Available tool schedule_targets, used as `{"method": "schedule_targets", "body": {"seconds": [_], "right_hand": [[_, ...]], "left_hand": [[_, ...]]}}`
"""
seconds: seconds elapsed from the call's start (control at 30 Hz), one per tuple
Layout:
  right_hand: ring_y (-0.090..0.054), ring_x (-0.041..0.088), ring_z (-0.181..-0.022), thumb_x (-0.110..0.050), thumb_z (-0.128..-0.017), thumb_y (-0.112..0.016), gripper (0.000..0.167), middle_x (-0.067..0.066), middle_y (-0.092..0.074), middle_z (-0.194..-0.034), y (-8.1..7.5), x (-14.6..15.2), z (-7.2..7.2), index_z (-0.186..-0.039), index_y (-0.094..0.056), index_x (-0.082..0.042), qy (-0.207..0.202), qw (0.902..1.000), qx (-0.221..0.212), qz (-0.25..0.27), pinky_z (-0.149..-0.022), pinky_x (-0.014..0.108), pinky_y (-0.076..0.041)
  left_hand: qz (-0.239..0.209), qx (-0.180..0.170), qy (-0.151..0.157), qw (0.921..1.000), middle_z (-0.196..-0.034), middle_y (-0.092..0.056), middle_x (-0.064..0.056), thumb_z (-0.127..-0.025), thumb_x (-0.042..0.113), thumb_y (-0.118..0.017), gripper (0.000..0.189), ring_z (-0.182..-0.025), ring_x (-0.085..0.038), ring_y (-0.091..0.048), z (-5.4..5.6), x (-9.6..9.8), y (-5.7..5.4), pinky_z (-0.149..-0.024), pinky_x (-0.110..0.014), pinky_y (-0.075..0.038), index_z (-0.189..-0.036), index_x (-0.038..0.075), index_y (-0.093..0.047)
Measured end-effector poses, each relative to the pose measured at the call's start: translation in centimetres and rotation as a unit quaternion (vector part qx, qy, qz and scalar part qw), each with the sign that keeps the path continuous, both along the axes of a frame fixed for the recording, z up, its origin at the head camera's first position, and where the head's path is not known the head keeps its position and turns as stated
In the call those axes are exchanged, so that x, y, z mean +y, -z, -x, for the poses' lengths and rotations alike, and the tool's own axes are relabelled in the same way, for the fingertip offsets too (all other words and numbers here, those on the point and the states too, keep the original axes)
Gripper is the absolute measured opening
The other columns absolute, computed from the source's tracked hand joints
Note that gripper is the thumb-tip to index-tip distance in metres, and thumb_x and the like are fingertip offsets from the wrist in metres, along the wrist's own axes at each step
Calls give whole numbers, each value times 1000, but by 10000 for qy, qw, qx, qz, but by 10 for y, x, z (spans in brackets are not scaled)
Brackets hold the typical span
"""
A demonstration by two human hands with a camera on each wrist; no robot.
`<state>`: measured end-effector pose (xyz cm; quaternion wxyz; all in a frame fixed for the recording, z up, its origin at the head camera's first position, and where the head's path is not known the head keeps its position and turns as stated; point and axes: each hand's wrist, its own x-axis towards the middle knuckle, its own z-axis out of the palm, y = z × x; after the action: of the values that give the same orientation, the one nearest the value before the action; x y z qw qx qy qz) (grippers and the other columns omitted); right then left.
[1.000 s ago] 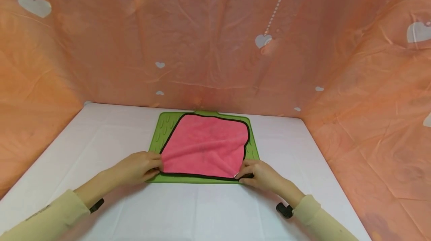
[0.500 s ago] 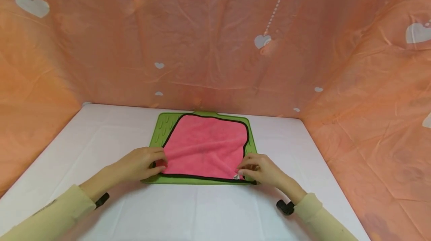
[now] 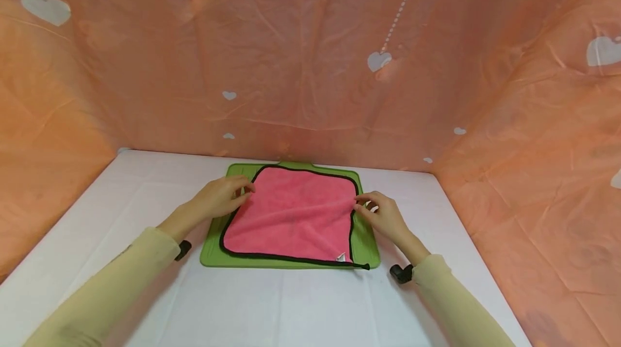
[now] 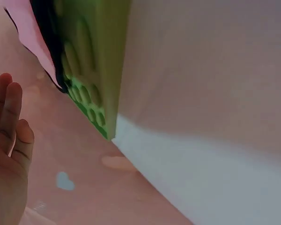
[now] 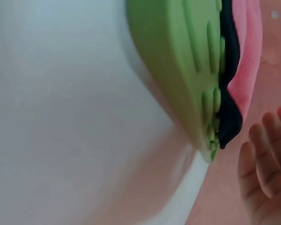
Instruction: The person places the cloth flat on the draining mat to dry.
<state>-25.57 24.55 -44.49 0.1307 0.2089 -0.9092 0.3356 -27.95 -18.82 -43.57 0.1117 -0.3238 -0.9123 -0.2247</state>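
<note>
A pink cloth [image 3: 296,212] with a black edge lies spread over a green board [image 3: 364,239] with raised ridges. A small white tag [image 3: 341,257] shows near the cloth's front right corner, and that corner pokes out just past the board's front edge. My left hand [image 3: 220,196] hovers by the cloth's left side with its fingers loosely bent. Over on the right side, my right hand [image 3: 382,214] is beside the black edging, thumb and fingers apart. Both wrist views show the hands holding nothing, the fingers [image 4: 11,108] and fingers [image 5: 267,150] relaxed.
The board lies on a white-covered table [image 3: 281,304] near its back edge. Orange sheeting [image 3: 301,67] printed with pale hearts rises behind and on both sides. A black wrist device [image 3: 401,273] sits under each forearm.
Both hands have let go of the cloth's front corners and moved away from me along its sides. The front right corner now lies farther right, with the tag uncovered.
</note>
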Motion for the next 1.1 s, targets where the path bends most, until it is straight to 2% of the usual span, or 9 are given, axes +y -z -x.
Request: {"method": "schedule_targets", "body": {"seconds": [0.2,0.3,0.43,0.57,0.73,0.93,1.1], "right_hand": [[-71,30,-89,-17,-97,-74,24,14,-73,-105,4,5,26,-116,-76,-3,673,9965,-500,62,-79,40,-56],[-72,32,-90,-18,-97,-73,26,15,-73,-105,6,7,37,-117,-75,-2,807,9947,-638,-25,-80,42,-56],[-73,33,-92,-18,-97,-73,26,15,-75,-102,10,8,49,-117,-75,-2,834,9932,-801,-99,-82,44,-57],[-72,29,-88,-20,-98,-73,27,14,-77,-98,12,7,55,-119,-74,-3,784,9918,-1001,-160,-77,38,-56],[-67,21,-81,-25,-97,-74,27,10,-78,-95,13,4,57,-118,-76,-8,772,9895,-1207,-193,-73,33,-51],[-72,29,-96,-19,-96,-75,22,13,-78,-101,13,2,57,-113,-77,-6,588,9917,-1144,32,-80,36,-54],[-72,31,-97,-11,-95,-75,19,14,-78,-103,13,-1,59,-113,-77,-3,464,9934,-1035,155,-84,39,-55]], "left_hand": [[-105,-375,-402,9984,-100,-72,-6,-97,9,-69,13,-84,-21,-64,34,1,3,-71,-41,-53,-108,6,-76],[-51,-656,-550,9963,-105,-73,-10,-99,11,-66,16,-89,-24,-65,45,2,4,-77,-45,-55,-111,5,-75],[95,-917,-654,9936,-111,-73,-15,-100,12,-65,20,-98,-30,-68,54,5,5,-85,-51,-55,-115,3,-74],[173,-1062,-665,9920,-110,-73,-17,-99,15,-68,23,-103,-33,-67,61,8,9,-92,-53,-54,-116,0,-73],[-23,-1221,-667,9903,-100,-73,-14,-96,17,-73,26,-95,-30,-66,67,9,17,-90,-50,-53,-113,-1,-72],[-438,-1269,-527,9895,-91,-73,-12,-93,11,-75,23,-87,-26,-68,67,12,19,-82,-44,-55,-109,-4,-72],[-606,-1336,-464,9881,-87,-73,-10,-91,4,-73,20,-83,-22,-66,66,13,18,-77,-37,-53,-108,-5,-72]]}}
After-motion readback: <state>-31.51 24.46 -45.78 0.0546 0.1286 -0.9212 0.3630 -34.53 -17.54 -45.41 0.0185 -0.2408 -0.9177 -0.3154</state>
